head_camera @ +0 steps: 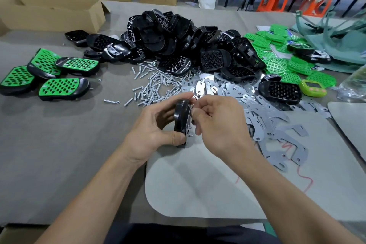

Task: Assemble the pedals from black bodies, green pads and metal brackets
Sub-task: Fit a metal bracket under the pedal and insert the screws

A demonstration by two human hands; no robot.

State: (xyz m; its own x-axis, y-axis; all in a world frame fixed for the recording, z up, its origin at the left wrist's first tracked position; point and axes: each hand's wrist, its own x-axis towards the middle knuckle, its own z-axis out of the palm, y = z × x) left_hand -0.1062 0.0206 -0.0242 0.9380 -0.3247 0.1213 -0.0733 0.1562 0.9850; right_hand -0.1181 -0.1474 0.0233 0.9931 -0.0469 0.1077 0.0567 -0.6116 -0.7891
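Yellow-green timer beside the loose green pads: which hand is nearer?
Right. The right hand, pinching at the metal bracket, is left of the timer and closer to the person. The left hand, gripping the black body, is farther left again.

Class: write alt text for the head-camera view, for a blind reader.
A left hand grips a black plastic pedal body on edge while the right hand pinches the metal bracket on it. Beyond lie piles of black bodies, screws, flat brackets and green pads; four finished pedals sit left.
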